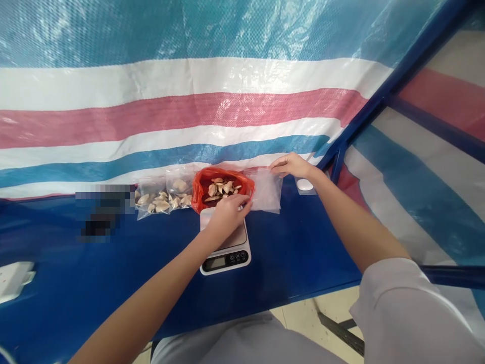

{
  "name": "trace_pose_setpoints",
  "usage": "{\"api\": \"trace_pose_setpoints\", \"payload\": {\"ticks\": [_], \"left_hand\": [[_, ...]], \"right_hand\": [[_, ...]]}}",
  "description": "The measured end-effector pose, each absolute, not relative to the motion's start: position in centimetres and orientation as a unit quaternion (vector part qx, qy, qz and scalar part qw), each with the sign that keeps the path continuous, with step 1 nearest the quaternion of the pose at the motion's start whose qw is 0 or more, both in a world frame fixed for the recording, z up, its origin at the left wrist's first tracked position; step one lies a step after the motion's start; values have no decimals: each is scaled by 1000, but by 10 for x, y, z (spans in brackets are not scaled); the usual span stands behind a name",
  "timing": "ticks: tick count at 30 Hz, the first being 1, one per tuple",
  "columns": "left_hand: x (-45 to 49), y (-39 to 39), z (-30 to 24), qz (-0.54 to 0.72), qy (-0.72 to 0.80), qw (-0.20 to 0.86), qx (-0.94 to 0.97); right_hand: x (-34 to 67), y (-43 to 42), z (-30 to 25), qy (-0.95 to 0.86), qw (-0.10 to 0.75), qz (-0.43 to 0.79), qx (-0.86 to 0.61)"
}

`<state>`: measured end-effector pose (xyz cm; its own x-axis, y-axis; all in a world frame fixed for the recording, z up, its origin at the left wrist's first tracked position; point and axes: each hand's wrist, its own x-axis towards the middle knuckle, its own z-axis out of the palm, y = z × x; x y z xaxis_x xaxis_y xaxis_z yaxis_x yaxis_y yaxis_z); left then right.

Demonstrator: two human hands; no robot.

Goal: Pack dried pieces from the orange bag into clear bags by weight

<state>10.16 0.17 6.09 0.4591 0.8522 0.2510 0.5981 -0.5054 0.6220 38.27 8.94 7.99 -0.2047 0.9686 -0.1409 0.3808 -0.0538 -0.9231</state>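
A flat clear plastic bag (266,191), on what looks like a small stack, lies right of an open red plastic bag (196,191). My right hand (293,166) reaches to its top edge, fingers closed on the plastic. Above the scale, my left hand (228,215) has thumb and fingers drawn together at the clear bag's left edge; the exact contact is hard to see. Pale shell-like pieces (226,187) fill the red bag. Beneath my left hand sits a white digital scale (226,268), its plate partly covered by the hand.
Left of the red bag stand clear bags holding similar pieces (159,203). A small packet with a white oval item (304,185) lies at the right. A white power strip (15,280) sits at far left on the blue table (288,253). Striped sheeting (189,114) hangs behind.
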Motion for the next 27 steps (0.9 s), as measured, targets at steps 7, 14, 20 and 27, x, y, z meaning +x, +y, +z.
{"api": "trace_pose_setpoints", "payload": {"ticks": [7,14,20,27], "left_hand": [[143,-1,58,98,303,84,944],[165,-2,45,23,270,34,962],[157,0,40,21,277,14,961],[151,0,23,37,291,-10,956]], "right_hand": [[377,115,72,-730,211,342,-553],[381,117,69,-795,134,205,-555],[367,116,57,-786,192,230,-541],[349,112,35,-764,214,165,-586]]}}
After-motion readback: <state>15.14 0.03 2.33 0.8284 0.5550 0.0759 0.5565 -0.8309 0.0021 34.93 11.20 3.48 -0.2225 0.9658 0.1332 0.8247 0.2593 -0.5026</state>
